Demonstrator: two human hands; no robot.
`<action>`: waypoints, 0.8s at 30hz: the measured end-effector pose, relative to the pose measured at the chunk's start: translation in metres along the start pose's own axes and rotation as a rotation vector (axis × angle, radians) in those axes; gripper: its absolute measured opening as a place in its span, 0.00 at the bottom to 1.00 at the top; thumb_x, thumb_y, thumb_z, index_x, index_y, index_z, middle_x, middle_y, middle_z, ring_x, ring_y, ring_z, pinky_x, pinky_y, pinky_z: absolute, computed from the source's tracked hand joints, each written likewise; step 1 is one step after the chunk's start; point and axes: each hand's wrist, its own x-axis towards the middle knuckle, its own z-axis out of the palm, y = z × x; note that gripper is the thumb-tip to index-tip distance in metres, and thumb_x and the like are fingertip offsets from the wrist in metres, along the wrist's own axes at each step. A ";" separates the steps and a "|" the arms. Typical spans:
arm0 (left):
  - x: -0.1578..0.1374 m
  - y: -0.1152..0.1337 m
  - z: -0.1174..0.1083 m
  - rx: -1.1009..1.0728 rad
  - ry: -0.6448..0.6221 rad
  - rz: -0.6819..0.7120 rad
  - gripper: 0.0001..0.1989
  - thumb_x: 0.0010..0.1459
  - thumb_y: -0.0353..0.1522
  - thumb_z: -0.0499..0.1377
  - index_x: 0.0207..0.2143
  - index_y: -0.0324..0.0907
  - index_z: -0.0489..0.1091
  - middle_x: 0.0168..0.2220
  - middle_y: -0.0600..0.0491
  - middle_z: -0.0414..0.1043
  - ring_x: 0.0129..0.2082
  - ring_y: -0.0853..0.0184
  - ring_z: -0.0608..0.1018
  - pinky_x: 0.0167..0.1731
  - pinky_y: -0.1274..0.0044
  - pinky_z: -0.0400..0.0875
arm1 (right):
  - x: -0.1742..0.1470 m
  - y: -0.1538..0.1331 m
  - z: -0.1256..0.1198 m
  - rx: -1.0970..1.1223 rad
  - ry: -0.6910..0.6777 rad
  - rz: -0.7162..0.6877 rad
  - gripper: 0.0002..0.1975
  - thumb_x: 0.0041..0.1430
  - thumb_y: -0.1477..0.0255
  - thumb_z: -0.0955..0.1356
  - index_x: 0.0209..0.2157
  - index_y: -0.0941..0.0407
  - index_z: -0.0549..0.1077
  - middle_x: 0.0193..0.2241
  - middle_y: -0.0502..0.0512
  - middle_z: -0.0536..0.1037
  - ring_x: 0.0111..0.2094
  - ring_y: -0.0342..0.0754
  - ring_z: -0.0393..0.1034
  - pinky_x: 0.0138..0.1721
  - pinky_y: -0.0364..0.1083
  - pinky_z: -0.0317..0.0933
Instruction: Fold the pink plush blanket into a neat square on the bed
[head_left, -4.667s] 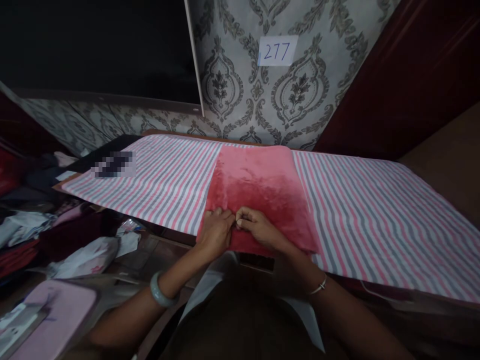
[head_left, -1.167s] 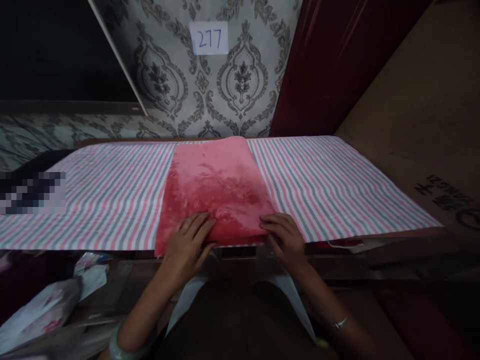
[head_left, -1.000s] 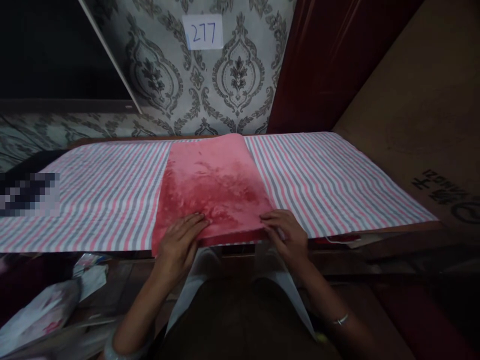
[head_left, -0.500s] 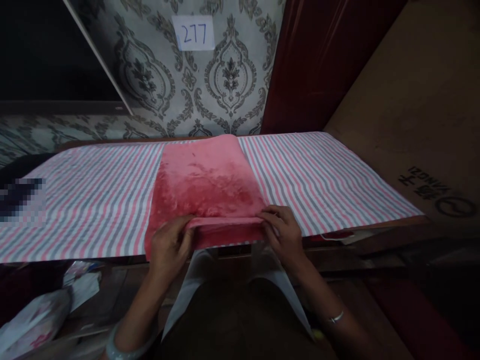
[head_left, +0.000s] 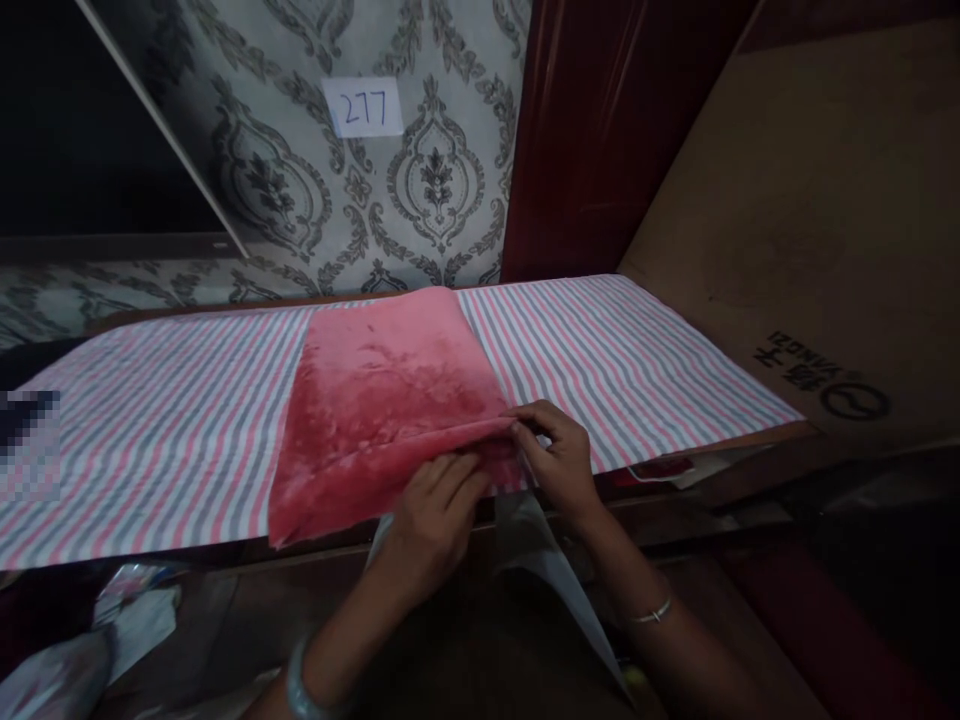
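A folded red plush cloth lies across a striped sheet, its near part hanging at the front edge. My right hand pinches the raised near-right edge of the plush cloth between thumb and fingers. Close beside it, my left hand is closed on the cloth's front fold, fingers together and bent over the fabric; its thumb is hidden. From the left hand leftward, the front fold droops loosely toward the near-left corner.
The sheet covers a long table against a patterned wall bearing a paper marked 277. A dark screen is at left, a large cardboard box at right. Plastic bags lie low on the left.
My left hand has let go of the fold's left end and moved right, close to my right hand. The fold's left part has dropped. My right hand keeps its pinch. The view shifted slightly.
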 end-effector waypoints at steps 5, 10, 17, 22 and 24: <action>0.024 -0.008 0.020 0.132 0.037 -0.097 0.17 0.64 0.24 0.49 0.50 0.38 0.72 0.46 0.43 0.77 0.45 0.57 0.76 0.44 0.65 0.70 | 0.004 -0.009 -0.001 0.008 0.022 -0.095 0.07 0.60 0.73 0.66 0.33 0.53 0.77 0.29 0.53 0.77 0.32 0.48 0.72 0.34 0.46 0.67; 0.048 -0.009 0.021 0.218 -0.092 -0.168 0.12 0.63 0.26 0.52 0.44 0.39 0.74 0.40 0.44 0.78 0.40 0.56 0.74 0.37 0.66 0.67 | 0.006 -0.007 0.003 0.081 0.049 -0.052 0.06 0.58 0.73 0.67 0.31 0.53 0.77 0.29 0.52 0.77 0.31 0.47 0.72 0.32 0.45 0.66; 0.067 -0.007 0.031 0.250 -0.304 -0.198 0.09 0.61 0.26 0.57 0.43 0.38 0.73 0.42 0.43 0.75 0.42 0.55 0.73 0.38 0.65 0.69 | 0.005 0.004 0.010 0.140 0.123 -0.019 0.05 0.58 0.73 0.68 0.32 0.54 0.78 0.29 0.52 0.77 0.31 0.46 0.72 0.31 0.43 0.66; 0.064 -0.006 0.041 0.182 -0.415 -0.192 0.14 0.62 0.22 0.53 0.47 0.38 0.73 0.41 0.45 0.76 0.40 0.59 0.76 0.40 0.68 0.72 | 0.001 0.009 0.010 0.156 0.097 -0.023 0.05 0.58 0.72 0.68 0.32 0.54 0.78 0.30 0.52 0.78 0.33 0.46 0.72 0.32 0.43 0.65; 0.062 -0.007 0.044 0.162 -0.410 -0.216 0.14 0.62 0.22 0.53 0.46 0.39 0.73 0.40 0.46 0.76 0.39 0.61 0.77 0.39 0.69 0.73 | 0.001 0.011 0.006 0.184 0.061 -0.033 0.06 0.59 0.71 0.68 0.32 0.54 0.78 0.30 0.52 0.78 0.33 0.46 0.72 0.33 0.44 0.66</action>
